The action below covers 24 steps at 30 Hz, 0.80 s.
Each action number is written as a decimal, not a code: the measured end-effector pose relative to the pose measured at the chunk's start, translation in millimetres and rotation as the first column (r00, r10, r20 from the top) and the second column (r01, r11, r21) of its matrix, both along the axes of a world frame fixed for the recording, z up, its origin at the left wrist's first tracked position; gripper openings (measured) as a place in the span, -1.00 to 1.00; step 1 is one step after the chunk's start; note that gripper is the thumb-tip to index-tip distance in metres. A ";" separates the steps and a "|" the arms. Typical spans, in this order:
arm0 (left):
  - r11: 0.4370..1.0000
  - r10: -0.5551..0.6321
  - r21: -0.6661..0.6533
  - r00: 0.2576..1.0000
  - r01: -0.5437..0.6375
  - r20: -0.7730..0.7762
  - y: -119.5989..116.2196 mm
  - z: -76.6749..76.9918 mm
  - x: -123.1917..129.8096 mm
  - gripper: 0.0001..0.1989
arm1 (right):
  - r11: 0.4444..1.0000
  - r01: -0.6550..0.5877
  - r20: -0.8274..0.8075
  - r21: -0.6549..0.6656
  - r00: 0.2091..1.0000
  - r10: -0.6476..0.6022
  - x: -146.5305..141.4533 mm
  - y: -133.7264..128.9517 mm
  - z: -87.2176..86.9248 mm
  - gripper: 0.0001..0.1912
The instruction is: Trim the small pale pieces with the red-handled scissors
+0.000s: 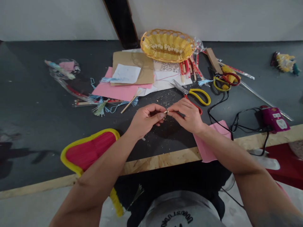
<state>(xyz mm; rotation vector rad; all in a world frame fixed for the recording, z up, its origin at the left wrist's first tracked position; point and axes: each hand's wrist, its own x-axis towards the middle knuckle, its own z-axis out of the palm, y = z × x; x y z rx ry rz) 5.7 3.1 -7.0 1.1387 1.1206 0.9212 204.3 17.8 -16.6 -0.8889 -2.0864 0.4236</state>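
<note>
My left hand and my right hand meet above the dark tabletop, both closed in a pinch. Between their fingertips is a small pale piece, too small to make out in kind. Light crumbs lie scattered on the table around the fingers. Just beyond my right hand rest scissors with one yellow and one red handle, blades pointing away to the left. Under my right forearm lies pink paper, and beside my left forearm a red fan-like piece with a fuzzy yellow border.
A yellow woven basket stands at the back on papers and brown card. Blue tassels and thin sticks lie to the left. On the right, a black cord runs to a purple device near the wooden edge.
</note>
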 end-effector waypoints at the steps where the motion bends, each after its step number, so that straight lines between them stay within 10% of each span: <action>1: 1.000 0.006 0.010 1.000 -0.006 0.003 0.1 0.0 -0.1 -0.75 | 1.000 -0.005 0.012 -0.006 1.000 0.005 0.4 0.5 -1.0 -0.85; 10: 0.994 0.069 0.088 0.997 -0.065 -0.040 2.7 -2.9 -2.6 -0.82 | 0.999 -0.048 0.230 -0.012 0.972 0.049 1.7 5.6 -9.0 -0.77; 17: 0.979 0.176 0.113 0.984 -0.171 -0.032 6.1 -9.7 -6.9 -0.83 | 0.916 0.399 0.450 0.031 0.813 -0.369 42.2 22.5 -1.9 -0.79; 24: 0.962 0.196 0.209 0.978 -0.177 -0.074 7.2 -11.1 -7.3 -0.85 | 0.842 0.537 0.618 -0.053 0.680 -0.394 57.4 28.3 -0.8 -0.44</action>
